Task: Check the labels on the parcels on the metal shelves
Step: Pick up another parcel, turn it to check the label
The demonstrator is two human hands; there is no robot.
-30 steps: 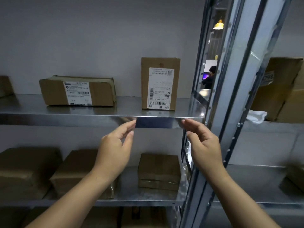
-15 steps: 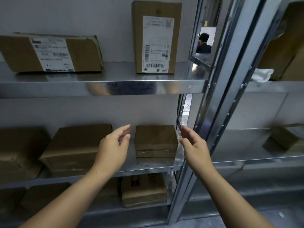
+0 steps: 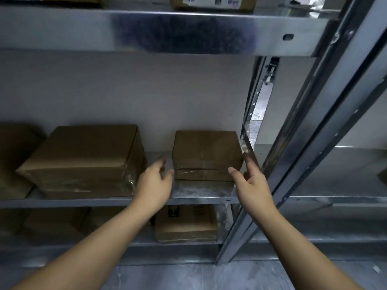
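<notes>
A small brown taped parcel (image 3: 206,153) sits on the middle metal shelf (image 3: 201,190), with no label showing on its top or front. My left hand (image 3: 154,183) reaches in just left of it, fingers relaxed and spread, close to its left side. My right hand (image 3: 250,185) is at its right front corner, fingers extended beside the box. Neither hand grips it. A larger brown parcel (image 3: 83,160) lies to the left on the same shelf.
The upper shelf's front rail (image 3: 167,32) runs overhead, with a labelled parcel's bottom edge (image 3: 211,3) above it. A metal upright (image 3: 293,155) stands right of my right hand. Another box (image 3: 186,223) sits on the lower shelf. A further parcel (image 3: 14,155) is at far left.
My view has dropped from the upper shelf to the middle one. Both hands moved down and forward, from the upper shelf's edge to either side of the small parcel.
</notes>
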